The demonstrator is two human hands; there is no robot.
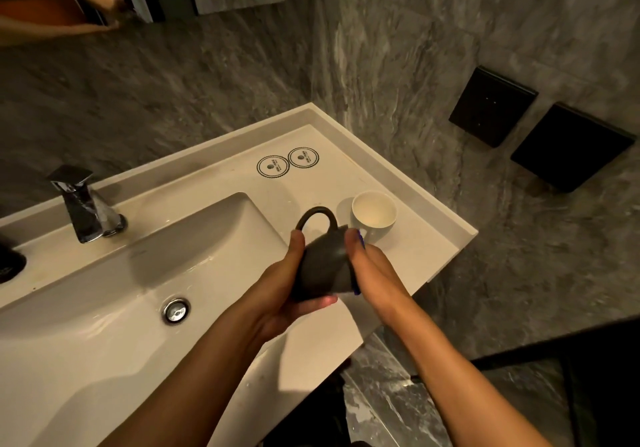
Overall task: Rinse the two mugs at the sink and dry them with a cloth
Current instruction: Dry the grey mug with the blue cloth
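Head view, the only one: the dark mug (pixel 320 263) was held up over the counter (pixel 415 249) just right of the basin (pixel 194 238), tipped on its side, handle (pixel 317 216) pointing up and away from the person. Looked like glazed ceramic: rigid, some weight, breakable if it hit the counter, and probably slick if any rinse water was left on it. Safest hold was on the body with both palms, as here; the handle loop was free. Left hand (pixel 291 294) was wrapped round the mug's left side and underneath, thumb lying up along the wall toward the handle root, fingers curled below. Right hand (pixel 370 273) pressed against the right side with a blue cloth (pixel 360 238) trapped between palm and mug; only slivers of cloth showed near the thumb and at the lower edge, so I couldn't tell how much was bunched in there. Read it as drying this mug. The white mug (pixel 374 214) stood upright on the counter just behind, mouth up, apart from both hands. Tap (pixel 85 204) showed no water running.
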